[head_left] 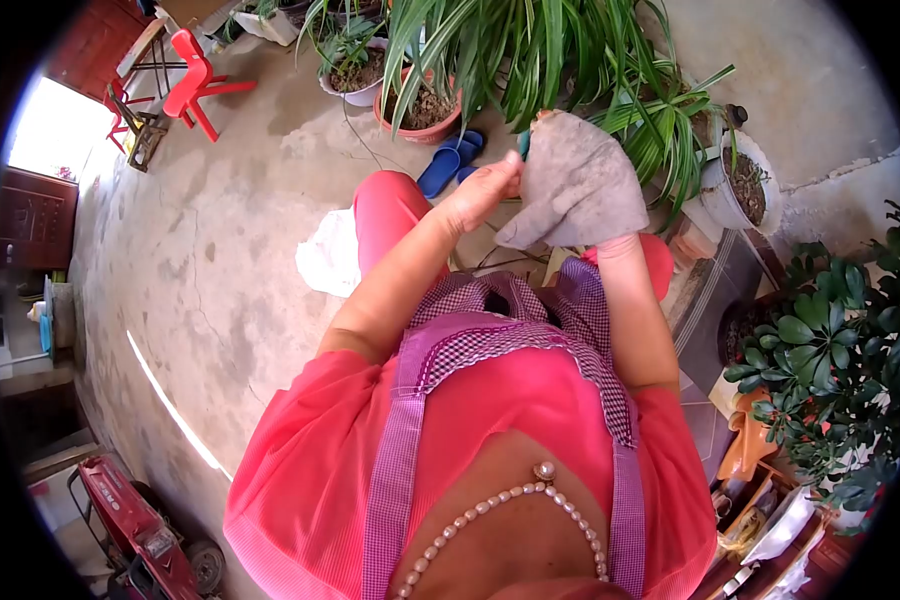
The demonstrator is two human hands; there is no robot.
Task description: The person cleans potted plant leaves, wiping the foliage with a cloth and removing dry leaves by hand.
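A worn grey cloth (582,185) is raised above my lap and covers most of my right hand (620,246). Only the wrist and heel of that hand show; its fingers are hidden under the cloth. Beside the cloth's left edge is my left hand (485,192), fingers curled together with the tips close to a small teal thing (524,145). Whether the fingertips grip this piece or just touch it is hard to see. A bit of orange-brown (544,117) peeks out at the cloth's top. Below lies a checked purple apron (515,295) over my lap.
Blue slippers (448,168) lie on the concrete floor ahead, near a potted plant (425,110) with long striped leaves. A white pot (745,185) stands to the right, with a leafy shrub (820,340) nearer. A white bag (330,255) is by my left knee; a red chair (195,85) stands farther off.
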